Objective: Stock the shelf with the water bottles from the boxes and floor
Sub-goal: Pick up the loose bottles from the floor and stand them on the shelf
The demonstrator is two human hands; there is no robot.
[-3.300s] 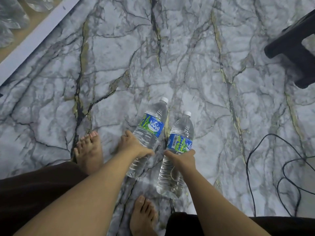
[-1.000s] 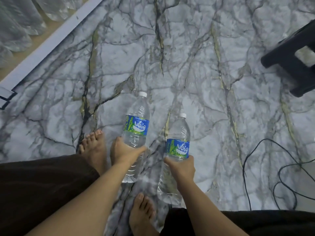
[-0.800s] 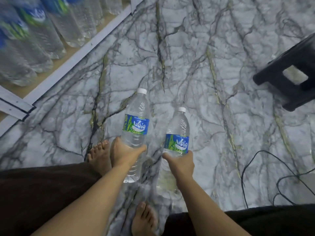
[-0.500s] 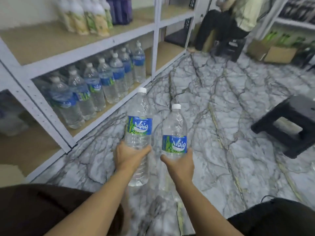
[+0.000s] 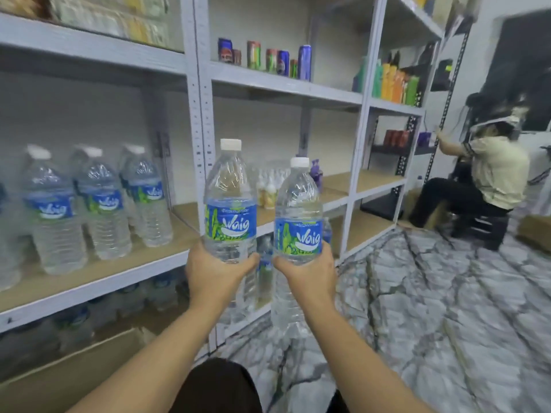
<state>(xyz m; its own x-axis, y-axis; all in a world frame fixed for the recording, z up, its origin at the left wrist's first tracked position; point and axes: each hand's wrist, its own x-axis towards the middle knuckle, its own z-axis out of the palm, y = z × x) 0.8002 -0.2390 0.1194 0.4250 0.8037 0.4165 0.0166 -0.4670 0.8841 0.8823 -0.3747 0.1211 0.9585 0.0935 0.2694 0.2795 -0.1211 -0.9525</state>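
Leftmost, three stocked bottles (image 5: 103,204) stand on the shelf (image 5: 119,272); they are blurred. Under them, on the lowest board, more bottles are dim and hard to count. Next, the left hand (image 5: 214,272) has fingers and thumb curled around the left bottle (image 5: 230,201), just under its label. The neck and cap rise above the hand, and the base is partly hidden behind the wrist. Just beside it, the right hand (image 5: 310,275) grips the right bottle (image 5: 298,210) the same way. Both are upright, in the air before the shelf. Far right, a seated person (image 5: 492,180) is blurred.
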